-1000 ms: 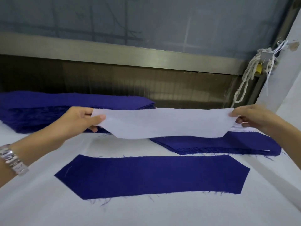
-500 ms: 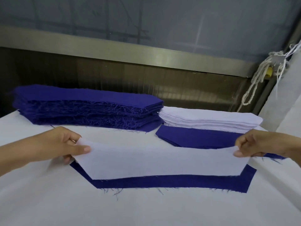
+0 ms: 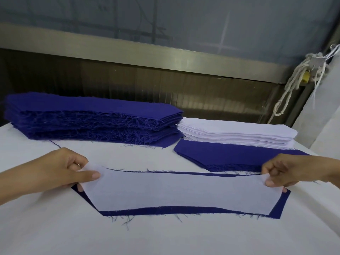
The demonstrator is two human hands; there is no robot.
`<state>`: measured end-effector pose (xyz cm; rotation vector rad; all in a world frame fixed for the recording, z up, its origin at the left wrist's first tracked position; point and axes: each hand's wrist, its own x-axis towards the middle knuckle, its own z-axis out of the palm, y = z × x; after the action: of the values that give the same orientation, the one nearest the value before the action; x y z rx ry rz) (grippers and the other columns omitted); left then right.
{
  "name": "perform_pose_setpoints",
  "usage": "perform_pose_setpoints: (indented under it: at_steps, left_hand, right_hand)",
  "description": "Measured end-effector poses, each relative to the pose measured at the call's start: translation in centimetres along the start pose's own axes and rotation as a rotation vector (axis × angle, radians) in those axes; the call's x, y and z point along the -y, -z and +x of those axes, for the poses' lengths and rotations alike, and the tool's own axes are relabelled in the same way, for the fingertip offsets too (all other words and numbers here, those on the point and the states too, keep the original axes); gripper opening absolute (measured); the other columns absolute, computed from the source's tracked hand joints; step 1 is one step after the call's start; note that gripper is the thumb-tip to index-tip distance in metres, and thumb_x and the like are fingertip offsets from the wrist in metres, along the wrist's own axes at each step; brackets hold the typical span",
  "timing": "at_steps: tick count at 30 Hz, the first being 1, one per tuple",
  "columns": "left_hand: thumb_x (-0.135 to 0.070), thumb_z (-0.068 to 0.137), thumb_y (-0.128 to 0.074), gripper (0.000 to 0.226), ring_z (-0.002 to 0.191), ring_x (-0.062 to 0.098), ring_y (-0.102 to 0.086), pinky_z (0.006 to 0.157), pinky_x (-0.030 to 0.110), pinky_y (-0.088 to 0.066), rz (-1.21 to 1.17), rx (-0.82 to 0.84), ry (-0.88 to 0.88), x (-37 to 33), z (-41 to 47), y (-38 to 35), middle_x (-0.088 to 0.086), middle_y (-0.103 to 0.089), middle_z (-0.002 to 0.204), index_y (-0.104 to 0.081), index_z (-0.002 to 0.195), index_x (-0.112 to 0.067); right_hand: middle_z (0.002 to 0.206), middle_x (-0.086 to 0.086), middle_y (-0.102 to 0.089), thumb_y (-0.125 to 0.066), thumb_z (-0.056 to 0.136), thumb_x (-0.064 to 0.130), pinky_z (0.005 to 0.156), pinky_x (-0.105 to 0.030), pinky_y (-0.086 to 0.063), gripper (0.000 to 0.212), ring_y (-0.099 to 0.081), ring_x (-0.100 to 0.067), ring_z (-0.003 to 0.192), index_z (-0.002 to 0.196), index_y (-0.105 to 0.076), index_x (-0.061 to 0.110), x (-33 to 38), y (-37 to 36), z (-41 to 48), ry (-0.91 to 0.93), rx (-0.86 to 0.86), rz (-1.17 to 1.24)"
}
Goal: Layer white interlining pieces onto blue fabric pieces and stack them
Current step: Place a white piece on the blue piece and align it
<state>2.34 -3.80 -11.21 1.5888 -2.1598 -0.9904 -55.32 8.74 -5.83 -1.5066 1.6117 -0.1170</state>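
White interlining piece point(image 3: 180, 192) atop blue fabric piece point(image 3: 184, 210), ends in pinch of left hand point(image 3: 60, 172), right hand point(image 3: 287, 172).

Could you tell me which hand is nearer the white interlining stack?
The right hand, just in front of the white stack; the left hand is well off to its left.

We reach in from both sides with bare forearms, each held low and nearly level. Our left hand point(image 3: 68, 171) enters from the left edge with its knuckles up. Its thumb lies stretched flat on top of the white interlining piece point(image 3: 180, 192) and its fingers are curled underneath, pinching the piece's left end. Our right hand point(image 3: 288, 171) enters from the right edge with its fingers bent, and pinches the right end between thumb and fingers. The two hands are well apart, at about the same height in the view.
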Motion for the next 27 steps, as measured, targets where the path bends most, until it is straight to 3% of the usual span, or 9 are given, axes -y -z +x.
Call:
perform_pose_setpoints:
  at_steps: [6,11,15,18,22,27]
  left_hand:
    - [-0.083,0.049,-0.076,0.093,0.061,0.011,-0.072,0.062,0.028,-0.041,0.027,0.01,0.02,-1.1,-0.5,-0.3,0.012,-0.06,0.067,-0.06,0.08,0.004]
    - [-0.071,0.057,-0.074,0.084,0.061,0.009,-0.072,0.07,0.032,-0.043,0.066,-0.01,0.02,-1.8,-1.0,-0.7,0.011,-0.057,0.062,-0.057,0.08,0.007]
    - [-0.072,0.056,-0.069,0.082,0.055,0.003,-0.067,0.063,0.024,-0.043,0.104,-0.022,0.037,-2.4,-1.3,-0.8,0.01,-0.066,0.058,-0.063,0.082,0.005]
    - [-0.077,0.057,-0.063,0.083,0.045,0.001,-0.049,0.053,0.013,-0.039,0.164,-0.037,0.042,-2.6,-1.4,-1.0,-0.001,-0.071,0.058,-0.062,0.08,0.004]
    - [-0.094,0.048,-0.057,0.082,0.044,0.003,-0.046,0.061,0.02,-0.045,0.206,-0.058,0.033,-2.3,-1.4,-0.8,-0.001,-0.07,0.055,-0.057,0.064,-0.013]
    - [-0.108,0.029,-0.043,0.081,0.044,-0.001,-0.055,0.066,0.022,-0.051,0.282,-0.096,0.036,-1.4,-1.1,-0.5,-0.006,-0.068,0.051,-0.063,0.066,-0.039]
  right_hand:
    - [0.098,-0.03,-0.066,-0.082,0.082,0.044,0.069,-0.021,-0.052,0.038,-0.06,-0.014,0.077,0.094,-0.07,0.01,-1.0,0.4,0.5,-0.027,-0.028,0.034]
    - [0.102,-0.014,-0.074,-0.081,0.082,0.048,0.071,-0.02,-0.053,0.036,-0.069,-0.011,0.084,0.097,-0.072,0.017,-1.4,0.6,0.9,-0.063,-0.022,0.048]
    - [0.104,-0.007,-0.076,-0.08,0.083,0.048,0.072,-0.02,-0.053,0.032,-0.069,-0.011,0.086,0.098,-0.073,0.02,-1.6,0.8,1.0,-0.065,-0.014,0.042]
    - [0.086,-0.009,-0.071,-0.084,0.079,0.046,0.07,-0.024,-0.053,0.033,-0.063,-0.017,0.077,0.091,-0.071,0.018,-1.9,0.8,1.1,-0.053,-0.049,0.022]
    - [0.077,-0.014,-0.067,-0.088,0.074,0.044,0.065,-0.023,-0.052,0.032,-0.063,-0.018,0.072,0.086,-0.07,0.02,-1.8,0.7,1.0,-0.058,-0.055,0.016]
    - [0.067,-0.012,-0.066,-0.088,0.072,0.051,0.055,-0.018,-0.041,0.035,-0.053,-0.014,0.059,0.077,-0.066,0.024,-1.7,0.8,0.6,-0.096,-0.085,-0.043]
